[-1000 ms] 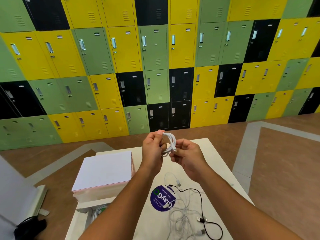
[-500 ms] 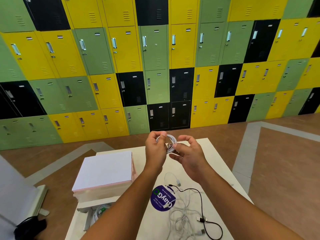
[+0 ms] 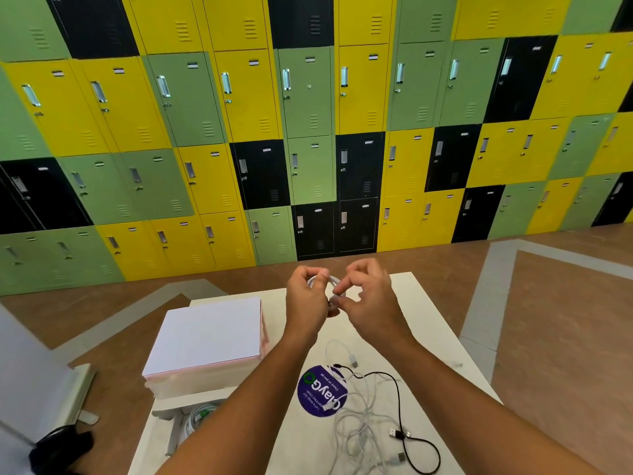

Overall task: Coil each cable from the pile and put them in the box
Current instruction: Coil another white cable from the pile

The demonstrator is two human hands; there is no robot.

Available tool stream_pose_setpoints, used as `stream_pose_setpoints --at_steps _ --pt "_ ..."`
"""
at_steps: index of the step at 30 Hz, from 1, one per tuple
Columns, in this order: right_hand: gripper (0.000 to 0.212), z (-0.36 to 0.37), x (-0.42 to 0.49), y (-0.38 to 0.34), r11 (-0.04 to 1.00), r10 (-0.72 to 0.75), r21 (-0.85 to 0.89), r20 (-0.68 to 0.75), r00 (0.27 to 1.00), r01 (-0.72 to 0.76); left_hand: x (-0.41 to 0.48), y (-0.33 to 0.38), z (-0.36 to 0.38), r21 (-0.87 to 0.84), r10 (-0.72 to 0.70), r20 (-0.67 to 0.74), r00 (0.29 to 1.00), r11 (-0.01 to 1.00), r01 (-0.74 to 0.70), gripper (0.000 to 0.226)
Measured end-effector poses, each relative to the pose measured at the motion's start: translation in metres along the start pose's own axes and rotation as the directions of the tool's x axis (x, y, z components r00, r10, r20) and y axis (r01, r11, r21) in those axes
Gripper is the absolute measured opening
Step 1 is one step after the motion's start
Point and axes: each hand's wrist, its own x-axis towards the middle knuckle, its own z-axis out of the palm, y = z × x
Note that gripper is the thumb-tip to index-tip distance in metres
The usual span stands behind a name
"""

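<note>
Above the far part of the white table [image 3: 428, 330], my left hand [image 3: 306, 296] grips a small coil of white cable [image 3: 331, 282]. My right hand [image 3: 368, 296] pinches the same coil at its lower side with thumb and forefinger, its other fingers curled above. A loose pile of white cables [image 3: 363, 426] lies near the table's front right, with a black cable [image 3: 400, 416] looped over it. The open box [image 3: 171, 411] at the front left holds coiled white cable [image 3: 197, 414], partly hidden by my left forearm.
A white and pink box lid [image 3: 205, 341] rests on the left side of the table. A round purple sticker [image 3: 322, 392] lies by the pile. Coloured lockers [image 3: 308, 132] fill the wall beyond a brown floor. A dark object [image 3: 58, 447] lies on the floor at the lower left.
Both hands have stayed close together over the table. My right hand has shifted from cupping the coil to pinching its lower side, and the coil looks tighter.
</note>
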Motion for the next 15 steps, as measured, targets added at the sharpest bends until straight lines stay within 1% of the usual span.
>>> stream_pose_setpoints --at_steps 1,3,6,8,11,13,15 --pt "0.012 0.001 0.000 -0.001 1.000 -0.019 -0.021 0.018 1.000 0.020 0.001 -0.002 -0.001 0.012 -0.009 -0.011 1.000 1.000 0.009 0.009" --pt "0.013 0.002 -0.002 0.000 1.000 0.012 0.023 0.035 0.999 -0.013 0.003 -0.003 -0.003 0.004 -0.030 -0.026 0.999 1.000 0.031 0.010" --pt "0.012 0.004 -0.002 0.002 0.982 0.145 0.126 -0.007 0.989 -0.143 0.006 -0.002 -0.006 -0.092 -0.123 -0.035 0.992 0.989 0.120 0.014" --pt "0.010 0.006 -0.002 0.003 0.959 0.211 0.199 -0.022 0.977 -0.203 0.006 -0.003 -0.010 -0.164 -0.157 -0.015 0.987 0.975 0.153 0.017" --pt "0.009 0.010 -0.001 0.007 0.906 0.293 0.328 -0.029 0.956 -0.268 0.002 -0.005 -0.013 -0.251 -0.141 0.041 0.989 0.957 0.147 0.019" --pt "0.009 0.011 0.001 0.008 0.840 0.375 0.436 -0.036 0.926 -0.323 0.000 -0.004 -0.012 -0.294 -0.107 0.064 0.992 0.948 0.121 0.020" --pt "0.011 0.012 0.005 0.007 0.779 0.436 0.508 -0.018 0.900 -0.367 0.000 -0.002 -0.012 -0.318 -0.081 0.064 0.995 0.943 0.098 0.021"
